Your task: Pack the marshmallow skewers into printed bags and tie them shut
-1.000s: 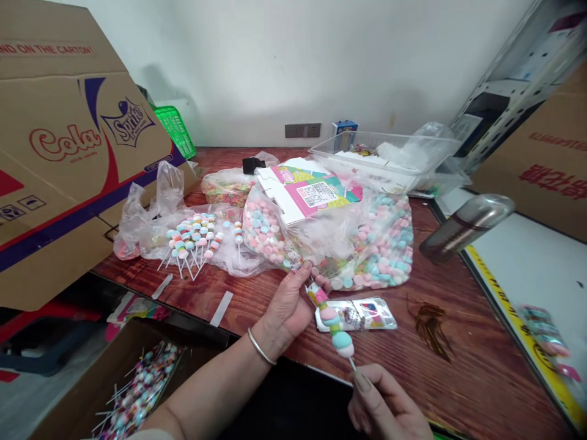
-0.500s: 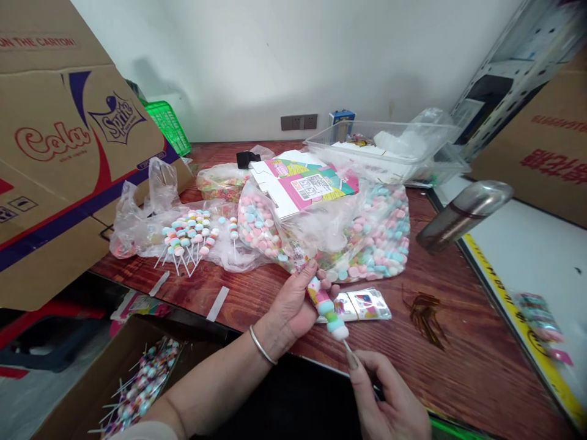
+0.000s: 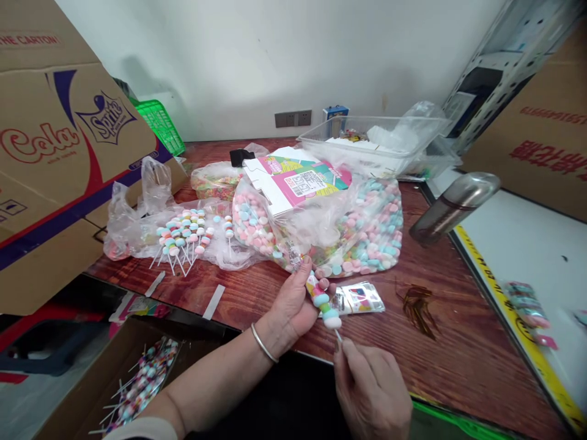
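My left hand [image 3: 296,299] is closed around the wrapped top of a candy skewer [image 3: 326,308], a stack of pastel marshmallow-like pieces on a white stick. A printed clear wrapper [image 3: 294,253] covers its upper part and sticks out beyond my thumb. The lower blue and white pieces show outside the wrapper. My right hand [image 3: 373,385] pinches the stick just below the lowest piece. Beside my left fingers lies a banded stack of printed wrappers [image 3: 360,297]. Golden twist ties [image 3: 418,308] are spread to the right.
Unwrapped candy skewers [image 3: 186,231] lie on plastic at the left. Bags of pastel candy [image 3: 376,229] sit behind my hands under flat printed cards [image 3: 305,177]. A steel flask [image 3: 454,208] leans at right. Below left, a carton [image 3: 68,397] holds wrapped skewers [image 3: 147,379].
My right hand has come up and left along the stick, closer to the candy, and turned so its back shows more. The wrapper still covers the upper part. The view has shifted slightly.
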`<state>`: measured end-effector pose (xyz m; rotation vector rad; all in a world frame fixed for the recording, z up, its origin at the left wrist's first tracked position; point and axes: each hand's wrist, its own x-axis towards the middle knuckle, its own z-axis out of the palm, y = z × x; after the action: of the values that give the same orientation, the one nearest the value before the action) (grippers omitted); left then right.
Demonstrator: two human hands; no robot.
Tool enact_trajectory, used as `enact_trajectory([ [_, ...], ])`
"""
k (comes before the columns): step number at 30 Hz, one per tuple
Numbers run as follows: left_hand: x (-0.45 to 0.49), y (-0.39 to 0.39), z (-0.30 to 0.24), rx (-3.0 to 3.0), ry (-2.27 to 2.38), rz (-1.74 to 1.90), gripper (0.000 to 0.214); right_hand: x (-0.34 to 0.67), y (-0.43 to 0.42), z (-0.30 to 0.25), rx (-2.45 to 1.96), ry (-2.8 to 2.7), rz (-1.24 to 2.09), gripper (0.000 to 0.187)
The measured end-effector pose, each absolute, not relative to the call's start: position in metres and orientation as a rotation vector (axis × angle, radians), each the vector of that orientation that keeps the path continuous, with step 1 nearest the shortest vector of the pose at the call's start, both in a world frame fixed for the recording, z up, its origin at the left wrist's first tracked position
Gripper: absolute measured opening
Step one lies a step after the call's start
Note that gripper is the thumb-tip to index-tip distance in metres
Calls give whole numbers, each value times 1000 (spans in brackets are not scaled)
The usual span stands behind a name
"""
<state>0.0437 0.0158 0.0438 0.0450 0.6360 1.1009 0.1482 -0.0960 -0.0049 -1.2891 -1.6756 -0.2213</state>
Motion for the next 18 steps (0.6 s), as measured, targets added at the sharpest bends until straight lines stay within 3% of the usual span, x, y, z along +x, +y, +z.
enact_trajectory([
  [2, 43, 17, 45, 46, 644, 1093, 24, 150, -96, -4, -1295, -1694, -233, 19],
  [5, 42, 18, 46, 68, 631, 1078, 26, 149, -99, -3, -1454, -1517, 245, 4],
  [8, 42, 19, 45, 94, 593, 1067, 28, 147, -101, -2, -1465, -1111, 1045, 28],
  [11, 42, 19, 43, 110, 529, 1046, 28, 145, -99, 0, -1271, -685, 1518, 41],
  [15, 44, 19, 41, 138, 480, 1025, 29, 144, -96, 7, -1121, -465, 1711, 40],
  [18, 46, 18, 41, 132, 509, 1028, 30, 143, -95, 7, -1136, -540, 1635, 38],
])
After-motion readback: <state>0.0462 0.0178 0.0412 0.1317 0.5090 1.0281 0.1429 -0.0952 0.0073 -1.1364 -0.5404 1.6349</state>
